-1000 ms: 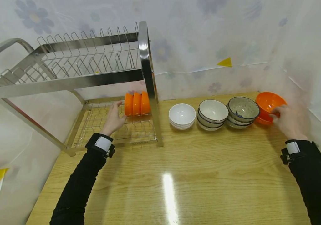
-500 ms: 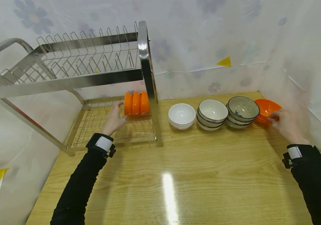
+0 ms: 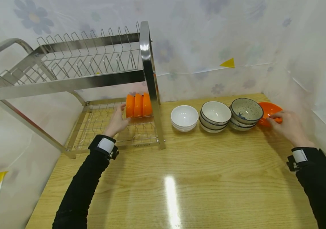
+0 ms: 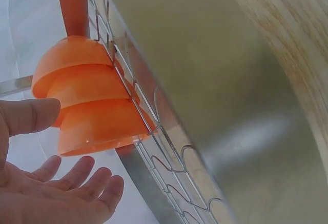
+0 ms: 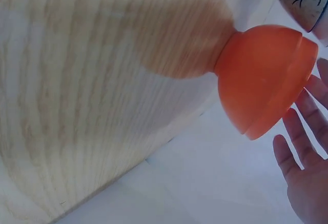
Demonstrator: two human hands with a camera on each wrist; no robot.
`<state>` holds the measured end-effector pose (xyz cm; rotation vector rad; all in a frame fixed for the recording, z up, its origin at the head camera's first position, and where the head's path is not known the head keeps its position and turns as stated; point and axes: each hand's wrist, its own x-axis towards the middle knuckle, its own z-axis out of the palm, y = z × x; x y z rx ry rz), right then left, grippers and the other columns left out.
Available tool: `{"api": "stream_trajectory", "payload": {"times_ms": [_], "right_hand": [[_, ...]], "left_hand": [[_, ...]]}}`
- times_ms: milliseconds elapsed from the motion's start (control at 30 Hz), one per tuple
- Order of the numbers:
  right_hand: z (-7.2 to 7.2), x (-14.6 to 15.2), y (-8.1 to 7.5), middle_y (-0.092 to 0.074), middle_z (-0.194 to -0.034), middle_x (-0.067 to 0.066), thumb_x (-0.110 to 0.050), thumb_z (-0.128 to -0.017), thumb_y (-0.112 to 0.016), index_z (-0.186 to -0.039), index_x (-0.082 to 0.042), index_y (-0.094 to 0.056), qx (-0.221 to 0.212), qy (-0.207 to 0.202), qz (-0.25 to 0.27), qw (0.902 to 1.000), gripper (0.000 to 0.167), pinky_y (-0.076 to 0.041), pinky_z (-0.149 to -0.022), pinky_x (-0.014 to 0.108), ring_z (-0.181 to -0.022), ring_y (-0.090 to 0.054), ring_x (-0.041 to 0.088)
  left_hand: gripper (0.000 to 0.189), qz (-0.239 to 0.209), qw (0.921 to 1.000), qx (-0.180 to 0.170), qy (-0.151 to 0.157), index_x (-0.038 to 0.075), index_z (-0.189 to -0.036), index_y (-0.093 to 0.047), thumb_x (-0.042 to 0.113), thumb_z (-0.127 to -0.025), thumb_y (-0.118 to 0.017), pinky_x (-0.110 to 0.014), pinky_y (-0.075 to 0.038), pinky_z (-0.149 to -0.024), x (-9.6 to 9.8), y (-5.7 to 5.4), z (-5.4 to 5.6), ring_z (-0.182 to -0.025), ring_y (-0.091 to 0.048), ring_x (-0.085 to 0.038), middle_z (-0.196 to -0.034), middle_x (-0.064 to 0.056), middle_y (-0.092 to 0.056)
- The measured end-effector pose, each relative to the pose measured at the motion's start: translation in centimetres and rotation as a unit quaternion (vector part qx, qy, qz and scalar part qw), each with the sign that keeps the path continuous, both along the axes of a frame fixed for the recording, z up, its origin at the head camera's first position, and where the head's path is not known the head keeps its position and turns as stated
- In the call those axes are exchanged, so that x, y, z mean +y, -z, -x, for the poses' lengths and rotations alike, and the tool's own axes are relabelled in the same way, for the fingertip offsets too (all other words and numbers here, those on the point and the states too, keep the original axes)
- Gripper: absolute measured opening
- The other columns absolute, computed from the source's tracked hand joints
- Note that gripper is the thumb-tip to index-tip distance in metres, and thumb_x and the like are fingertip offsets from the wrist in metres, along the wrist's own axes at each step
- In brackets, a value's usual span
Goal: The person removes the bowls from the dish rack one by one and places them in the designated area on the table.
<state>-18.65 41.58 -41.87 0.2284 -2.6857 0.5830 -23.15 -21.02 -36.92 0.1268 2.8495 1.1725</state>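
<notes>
In the head view my left hand [image 3: 117,122] reaches into the lower tier of the dish rack [image 3: 152,76], beside several orange bowls [image 3: 130,106] standing on edge. Its thumb and fingers are spread apart around the nearest bowl, with a gap visible in the left wrist view. At the far right, my right hand [image 3: 290,127] pinches the rim of an orange bowl [image 3: 268,108] between thumb and finger. Two closely nested rims show on the orange bowl [image 5: 261,75] in the right wrist view, where the right fingers lie against the rim's far side.
Left of the right hand stand stacks of speckled bowls [image 3: 247,111], dark-rimmed cream bowls [image 3: 215,114] and white bowls [image 3: 184,117]. The wire upper tier [image 3: 88,58] rises above my left hand. Patterned sheeting [image 3: 191,41] borders the wooden table [image 3: 208,178].
My right hand has moved left with the upper orange bowl, which has come down into the one below and now lies partly behind the speckled bowls. My left hand has barely moved.
</notes>
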Motion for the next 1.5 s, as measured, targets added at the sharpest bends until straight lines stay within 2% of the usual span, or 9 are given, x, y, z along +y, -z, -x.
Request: {"api": "stream_trajectory", "payload": {"times_ms": [267, 367, 467, 533, 700, 900, 1067, 1300, 1500], "right_hand": [[0.2, -2.3, -1.2, -0.061, -0.103, 0.037, -0.001, -0.094, -0.061, -0.102, 0.018, -0.066, 0.094, 0.03, 0.033, 0.9946, 0.022, -0.041, -0.088, 0.063, -0.098, -0.052, 0.054], [0.4, -3.6, -1.9, -0.062, -0.1, 0.035, 0.003, -0.091, -0.062, -0.102, 0.016, -0.068, 0.147, 0.02, 0.048, 0.9878, 0.018, -0.041, -0.089, 0.06, -0.098, -0.053, 0.051], [0.7, -4.9, -2.6, -0.065, -0.096, 0.034, 0.008, -0.088, -0.063, -0.1, 0.015, -0.07, 0.199, -0.006, 0.06, 0.9782, 0.016, -0.042, -0.089, 0.058, -0.095, -0.056, 0.05], [0.8, -5.7, -3.0, -0.066, -0.095, 0.033, 0.01, -0.087, -0.063, -0.099, 0.015, -0.07, 0.215, -0.021, 0.062, 0.9744, 0.016, -0.042, -0.088, 0.058, -0.094, -0.056, 0.05], [1.2, -7.4, -3.7, -0.066, -0.095, 0.032, 0.01, -0.087, -0.063, -0.099, 0.014, -0.07, 0.224, -0.041, 0.053, 0.9724, 0.014, -0.042, -0.087, 0.057, -0.093, -0.056, 0.049], [1.7, -9.2, -4.1, -0.064, -0.099, 0.031, 0.01, -0.09, -0.063, -0.102, 0.013, -0.069, 0.212, -0.069, 0.058, 0.9731, 0.014, -0.042, -0.088, 0.055, -0.095, -0.055, 0.048], [2.1, -10.7, -4.3, -0.063, -0.1, 0.03, 0.009, -0.091, -0.063, -0.104, 0.012, -0.069, 0.198, -0.084, 0.06, 0.9747, 0.015, -0.042, -0.085, 0.053, -0.095, -0.054, 0.046], [2.7, -12.6, -4.6, -0.064, -0.104, 0.029, 0.009, -0.09, -0.062, -0.107, 0.011, -0.07, 0.186, -0.101, 0.058, 0.9757, 0.018, -0.046, -0.087, 0.055, -0.099, -0.057, 0.045], [3.2, -13.9, -4.7, -0.063, -0.106, 0.029, 0.008, -0.091, -0.062, -0.108, 0.01, -0.07, 0.186, -0.118, 0.057, 0.9738, 0.019, -0.046, -0.089, 0.055, -0.101, -0.056, 0.046]], "left_hand": [[0.069, -0.013, 0.9993, -0.033, -0.008, 0.0, -0.158, -0.014, 0.009, -0.102, -0.052, -0.059, -0.033, -0.12, 0.0, -0.1, 0.3, -0.148, -0.031, -0.046, -0.159, -0.031, -0.029], [0.068, -0.025, 0.9986, -0.045, -0.014, 0.0, -0.159, -0.013, 0.009, -0.102, -0.051, -0.059, -0.032, -0.121, -0.1, -0.1, 0.4, -0.149, -0.029, -0.046, -0.159, -0.03, -0.03], [0.068, -0.04, 0.9976, -0.05, -0.025, 0.0, -0.158, -0.014, 0.008, -0.102, -0.051, -0.057, -0.033, -0.121, -0.1, -0.1, 0.6, -0.149, -0.03, -0.045, -0.158, -0.03, -0.031], [0.067, -0.053, 0.9967, -0.053, -0.03, -0.001, -0.158, -0.014, 0.008, -0.102, -0.05, -0.056, -0.034, -0.12, 0.0, -0.1, 0.7, -0.148, -0.032, -0.045, -0.158, -0.031, -0.032], [0.064, -0.1, 0.9918, -0.068, -0.043, -0.003, -0.158, -0.015, 0.008, -0.103, -0.047, -0.054, -0.036, -0.12, 0.1, -0.1, 1.1, -0.147, -0.035, -0.043, -0.157, -0.031, -0.033], [0.061, -0.125, 0.9872, -0.08, -0.058, -0.003, -0.157, -0.02, 0.008, -0.103, -0.046, -0.052, -0.035, -0.121, 0.2, -0.3, 1.4, -0.147, -0.035, -0.042, -0.158, -0.029, -0.033], [0.057, -0.13, 0.9862, -0.082, -0.061, -0.004, -0.156, -0.022, 0.008, -0.104, -0.045, -0.05, -0.036, -0.121, 0.4, -0.3, 1.5, -0.147, -0.036, -0.041, -0.158, -0.028, -0.034], [0.053, -0.12, 0.9886, -0.073, -0.056, -0.005, -0.154, -0.029, 0.007, -0.104, -0.044, -0.051, -0.038, -0.12, 0.7, -0.2, 1.5, -0.144, -0.039, -0.041, -0.154, -0.028, -0.039], [0.045, -0.11, 0.99, -0.066, -0.059, -0.004, -0.147, -0.043, 0.007, -0.104, -0.043, -0.048, -0.044, -0.111, 0.6, 0.1, 1.7, -0.129, -0.049, -0.038, -0.143, -0.027, -0.049]]}}
